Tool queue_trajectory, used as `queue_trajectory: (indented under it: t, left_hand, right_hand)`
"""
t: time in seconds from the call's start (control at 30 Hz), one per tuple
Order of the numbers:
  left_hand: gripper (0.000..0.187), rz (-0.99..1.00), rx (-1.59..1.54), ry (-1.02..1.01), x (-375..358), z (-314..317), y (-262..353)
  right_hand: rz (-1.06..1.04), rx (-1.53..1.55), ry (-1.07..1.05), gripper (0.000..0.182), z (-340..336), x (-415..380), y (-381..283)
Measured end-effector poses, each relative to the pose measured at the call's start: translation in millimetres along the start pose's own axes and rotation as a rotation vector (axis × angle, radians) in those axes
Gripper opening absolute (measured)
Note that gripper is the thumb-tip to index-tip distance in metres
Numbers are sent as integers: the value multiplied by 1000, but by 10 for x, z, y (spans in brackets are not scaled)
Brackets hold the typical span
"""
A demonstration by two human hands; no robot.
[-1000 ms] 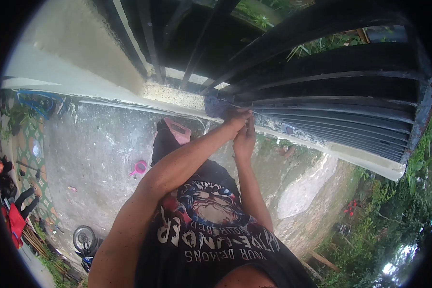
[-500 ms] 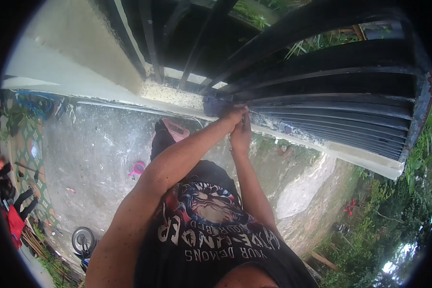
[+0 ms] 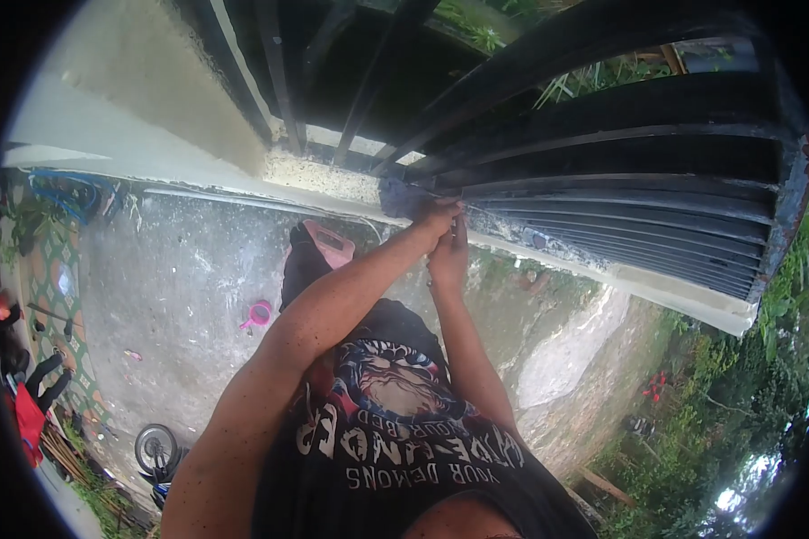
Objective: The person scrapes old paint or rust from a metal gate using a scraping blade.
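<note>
My left hand [image 3: 436, 221] is closed at the foot of a dark metal railing [image 3: 620, 193], its fingertips over the top of a pale ledge [image 3: 324, 184]. Right below it and touching it, my right hand [image 3: 448, 259] is closed too, thumb and fingers pressed together. What the two hands hold between them is hidden, and I cannot tell what it is. A dark blue-grey patch [image 3: 397, 198] lies on the ledge just left of my left hand, beside the lower ends of the bars.
On the concrete floor [image 3: 180, 287] below are a pink dipper [image 3: 259, 313] and a pink plastic piece [image 3: 331, 242] beside my leg. A motorbike wheel [image 3: 156, 451] shows at lower left, near a person in red [image 3: 29, 422]. Plants [image 3: 737, 404] grow at the right.
My right hand has dropped very slightly, and my left forearm has shifted a little. Both hands stay together at the same spot by the railing.
</note>
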State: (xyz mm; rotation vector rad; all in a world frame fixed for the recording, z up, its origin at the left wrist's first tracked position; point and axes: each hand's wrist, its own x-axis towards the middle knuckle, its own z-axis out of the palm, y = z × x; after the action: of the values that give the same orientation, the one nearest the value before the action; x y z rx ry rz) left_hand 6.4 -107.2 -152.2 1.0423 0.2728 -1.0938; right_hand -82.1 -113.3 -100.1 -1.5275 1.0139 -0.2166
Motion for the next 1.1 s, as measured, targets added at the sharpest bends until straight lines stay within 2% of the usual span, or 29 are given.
queue_trajectory:
  t: [0.07,0.1,0.13,0.2,0.23,0.37,0.4,0.47,0.53,0.6,0.63,0.73,0.8,0.93,1.03,1.1]
  left_hand:
    - [33,7,1,15,-49,32,16]
    - [33,2,-7,32,-110,59,34]
    - [33,-6,-14,35,-195,101,79]
    - [33,-45,-71,43,-300,181,82]
    - [33,-25,2,58,-186,129,5]
    - [39,-65,52,-3,-221,69,118]
    - [39,-80,48,0,-395,103,156]
    - [40,-11,1,-130,-601,173,263]
    - [40,-38,55,-153,-617,162,283]
    - [39,-115,-12,-120,-556,127,314]
    - [39,-94,32,-93,-443,61,213]
    - [38,-1,11,-194,-496,28,151]
    - [39,-51,33,-152,-536,36,143]
    - [41,-16,-17,-91,-432,49,189]
    - [39,4,36,-122,-447,81,96]
    - [37,-27,-26,-95,-178,-5,-86]
  right_hand:
    - [-328,-396,118,56,36,45,91]
    - [-239,-251,55,56,-42,127,239]
    - [-232,-258,52,56,-41,47,120]
    - [-158,-78,28,57,-83,-114,-82]
    - [-84,-93,20,56,-88,-74,-44]
    - [-31,-235,15,58,-31,-103,-154]
    - [-49,-150,29,59,-60,-230,-195]
    - [-100,23,60,61,-81,-418,-395]
    - [-117,56,64,61,-63,-502,-495]
    - [-131,16,73,61,-37,-370,-340]
    - [-128,-101,40,59,-119,-135,71]
    - [-239,-152,71,53,-30,-434,-257]
    - [-145,-156,78,52,-59,-425,-152]
    - [-228,-240,34,51,-48,-195,-86]
    - [-283,-132,48,56,-125,-196,52]
    - [-227,-152,15,56,-122,-63,176]
